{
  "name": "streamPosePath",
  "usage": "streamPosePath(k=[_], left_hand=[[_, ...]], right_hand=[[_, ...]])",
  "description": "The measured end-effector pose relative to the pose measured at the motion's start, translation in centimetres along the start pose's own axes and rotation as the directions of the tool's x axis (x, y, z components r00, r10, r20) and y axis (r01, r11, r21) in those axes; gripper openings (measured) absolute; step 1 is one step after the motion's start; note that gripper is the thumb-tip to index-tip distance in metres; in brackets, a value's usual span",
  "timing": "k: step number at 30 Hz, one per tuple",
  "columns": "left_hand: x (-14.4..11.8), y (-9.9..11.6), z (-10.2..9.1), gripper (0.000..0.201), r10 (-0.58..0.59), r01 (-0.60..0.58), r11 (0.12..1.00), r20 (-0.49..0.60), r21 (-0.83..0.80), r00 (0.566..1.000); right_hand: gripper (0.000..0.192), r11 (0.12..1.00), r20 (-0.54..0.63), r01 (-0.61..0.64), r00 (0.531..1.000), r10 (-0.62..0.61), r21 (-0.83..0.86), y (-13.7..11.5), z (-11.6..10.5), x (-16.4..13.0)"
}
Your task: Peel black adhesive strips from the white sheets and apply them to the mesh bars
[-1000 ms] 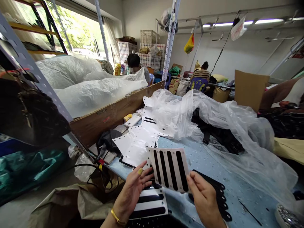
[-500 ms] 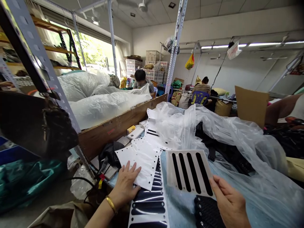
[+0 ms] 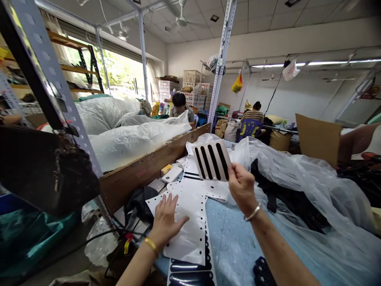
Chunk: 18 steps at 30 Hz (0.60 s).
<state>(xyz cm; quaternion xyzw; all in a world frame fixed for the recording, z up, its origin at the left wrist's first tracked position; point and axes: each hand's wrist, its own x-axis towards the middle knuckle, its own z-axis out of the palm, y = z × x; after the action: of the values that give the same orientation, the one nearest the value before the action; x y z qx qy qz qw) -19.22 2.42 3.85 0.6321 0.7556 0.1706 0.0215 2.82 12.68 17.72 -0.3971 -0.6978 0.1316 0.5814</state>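
My right hand (image 3: 242,184) pinches the lower right edge of a pale sheet with black strips (image 3: 212,161), holding it raised over the table. Fingers spread, my left hand (image 3: 168,220) is over a white sheet with small holes along its edges (image 3: 190,234); whether it presses down I cannot tell. Beneath that sheet a strip sheet with glossy black bars (image 3: 190,278) sticks out toward me. More white punched paper (image 3: 218,192) lies farther back, partly behind the raised sheet. A black textured item (image 3: 262,272) is beside my right forearm, partly cut off by the frame.
Clear plastic film (image 3: 297,167) covers black goods on the right of the blue table (image 3: 223,230). A wooden board (image 3: 143,171) edges the left side, with a white phone-like box (image 3: 172,174) by it. A metal post (image 3: 220,63) rises behind. Two people sit farther back.
My right hand has lifted the black-striped sheet forward and left, away from the black textured item. The white sheet under my left hand has turned straighter and covers more of the glossy strip sheet.
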Motion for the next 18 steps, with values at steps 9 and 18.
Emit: streamPosePath(k=[9, 18], left_hand=[[0.5, 2.1, 1.8, 0.086, 0.235, -0.210, 0.971, 0.303, -0.113, 0.923], [-8.6, -2.1, 7.4, 0.027, 0.598, -0.599, 0.798, 0.035, 0.059, 0.801]], right_hand=[[0.028, 0.999, 0.048, -0.034, 0.998, 0.034, -0.017, 2.4, 1.2, 0.3], [0.034, 0.980, 0.271, 0.098, 0.961, -0.049, -0.174, 1.3, 7.8, 1.7]])
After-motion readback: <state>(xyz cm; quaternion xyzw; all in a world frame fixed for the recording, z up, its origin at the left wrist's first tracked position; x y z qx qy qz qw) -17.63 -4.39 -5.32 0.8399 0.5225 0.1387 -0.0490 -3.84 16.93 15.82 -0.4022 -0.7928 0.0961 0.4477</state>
